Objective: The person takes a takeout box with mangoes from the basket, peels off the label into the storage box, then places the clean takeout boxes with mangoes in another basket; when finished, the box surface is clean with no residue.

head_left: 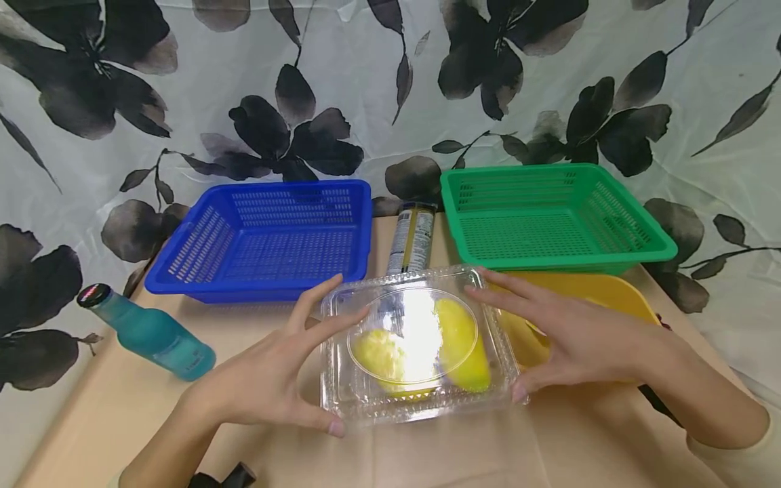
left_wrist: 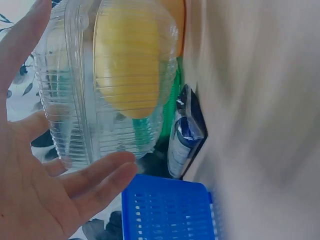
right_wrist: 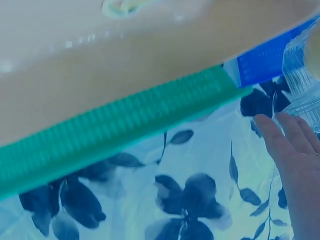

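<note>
A clear plastic clamshell box (head_left: 427, 411) is held between both hands over the table's middle, its lid down. Two yellow, mango-like fruits (head_left: 470, 356) lie inside, partly hidden by glare; one yellow fruit (left_wrist: 127, 60) shows through the ribbed wall in the left wrist view. My left hand (head_left: 256, 373) grips the box's left side, thumb at the near corner and fingers at the far one. On the opposite side my right hand (head_left: 579, 332) holds it, thumb low on the edge and fingers along the far corner. In the right wrist view only part of the right hand (right_wrist: 295, 155) shows.
A blue basket (head_left: 360, 237) stands at the back left, a green basket (head_left: 561, 264) at the back right above a yellow tray (head_left: 616, 291). Between the baskets is a printed silver-and-blue pack (head_left: 413, 237). Left lies a tilted blue bottle (head_left: 165, 342); a black object (head_left: 238, 476) sits at the near edge.
</note>
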`<move>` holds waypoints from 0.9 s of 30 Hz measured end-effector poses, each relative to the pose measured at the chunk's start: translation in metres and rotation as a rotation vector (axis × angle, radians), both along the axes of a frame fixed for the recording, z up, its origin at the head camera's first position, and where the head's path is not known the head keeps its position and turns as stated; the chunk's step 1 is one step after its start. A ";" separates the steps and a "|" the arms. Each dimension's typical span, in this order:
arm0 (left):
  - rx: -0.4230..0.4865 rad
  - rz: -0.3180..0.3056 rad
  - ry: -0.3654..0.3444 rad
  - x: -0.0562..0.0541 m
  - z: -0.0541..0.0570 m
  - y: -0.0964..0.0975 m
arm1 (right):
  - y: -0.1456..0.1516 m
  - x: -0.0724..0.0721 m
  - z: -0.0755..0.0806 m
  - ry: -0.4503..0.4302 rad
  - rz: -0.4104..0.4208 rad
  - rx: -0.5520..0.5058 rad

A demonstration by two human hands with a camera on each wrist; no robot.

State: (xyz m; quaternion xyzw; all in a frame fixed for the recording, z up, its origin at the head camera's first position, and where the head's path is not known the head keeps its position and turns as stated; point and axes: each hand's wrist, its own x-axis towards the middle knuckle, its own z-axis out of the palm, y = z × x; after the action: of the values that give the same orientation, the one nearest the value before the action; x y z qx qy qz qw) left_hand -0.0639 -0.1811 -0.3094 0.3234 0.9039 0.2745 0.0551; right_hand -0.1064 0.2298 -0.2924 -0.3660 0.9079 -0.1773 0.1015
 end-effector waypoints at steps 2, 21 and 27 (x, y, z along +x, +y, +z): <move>0.008 0.003 0.007 -0.004 0.002 0.003 | 0.003 -0.004 0.005 0.034 0.019 -0.004; 0.108 -0.075 0.166 -0.073 0.019 0.053 | 0.043 -0.032 0.040 0.058 0.005 -0.210; 0.146 -0.078 0.219 -0.097 0.022 0.071 | 0.058 -0.043 0.039 -0.005 -0.001 -0.304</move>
State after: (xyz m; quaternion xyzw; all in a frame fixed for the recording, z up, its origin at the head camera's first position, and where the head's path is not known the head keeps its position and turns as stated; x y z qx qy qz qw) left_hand -0.1610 -0.1104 -0.2871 0.3893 0.8689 0.3002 -0.0570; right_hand -0.1492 0.2881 -0.2537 -0.3760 0.8705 -0.3140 0.0471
